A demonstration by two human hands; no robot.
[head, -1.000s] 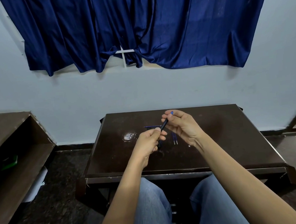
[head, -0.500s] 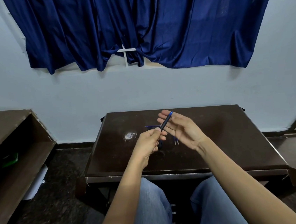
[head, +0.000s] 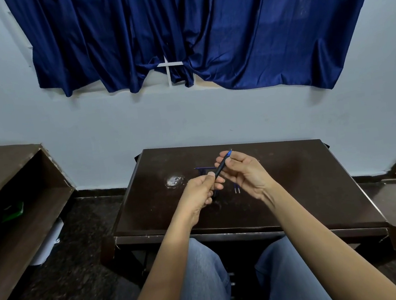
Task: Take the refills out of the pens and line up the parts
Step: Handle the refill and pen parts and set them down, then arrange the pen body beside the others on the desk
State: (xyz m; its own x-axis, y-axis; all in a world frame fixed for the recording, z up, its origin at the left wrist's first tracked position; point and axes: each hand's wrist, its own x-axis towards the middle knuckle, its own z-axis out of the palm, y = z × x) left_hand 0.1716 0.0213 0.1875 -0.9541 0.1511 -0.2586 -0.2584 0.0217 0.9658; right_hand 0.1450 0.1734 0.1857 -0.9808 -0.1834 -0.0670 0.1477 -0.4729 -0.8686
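Holds one dark pen (head: 221, 168) in the air above the middle of the tabletop (head: 306, 194), slanted, blue tip toward 1 o'clock, back end toward 7. Pinches the lower barrel with the left hand (head: 199, 195), thumb against curled fingers, probably to anchor it. Wraps the right hand (head: 246, 170) round the upper barrel, fingers curled and thumb near the tip, a grip suited to twisting or pulling the front section against the left hand's hold. Cannot tell any opening of the barrel yet; no gap visible. Works raised off the surface, likely to let both wrists turn freely. Has parts laid out underneath: a thin blue refill (head: 202, 168) lying crosswise at 12 o'clock of the left hand, partly hidden by the fingers, and two short pale-ended pieces (head: 237, 190) side by side at 5 o'clock of the pen, parallel and near each other, seemingly the start of the row. Judging by that, partway through the task, with this pen not yet emptied.
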